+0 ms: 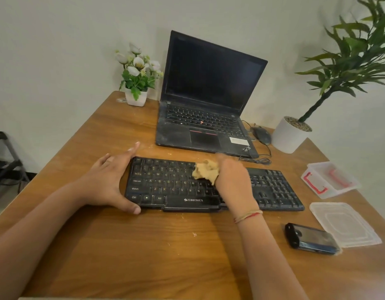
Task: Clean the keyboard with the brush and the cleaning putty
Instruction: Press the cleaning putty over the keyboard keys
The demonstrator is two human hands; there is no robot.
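The beige cleaning putty (205, 171) sits in your right hand (232, 180), your fingers curled round the lump as it presses onto the upper key rows near the middle of the black Zebronics keyboard (176, 187). Your left hand (109, 182) clasps the keyboard's left end, thumb on the front edge and fingers along the far edge. The keyboard lies across the wooden desk (144, 245), which has pale crumbs scattered on it. Behind it an open laptop (208, 94) shows a dark screen, with a mouse (261, 135) to its right. To the keyboard's right lie a clear container with red clips (330, 179), its lid (345, 224) and a dark device (310, 239).
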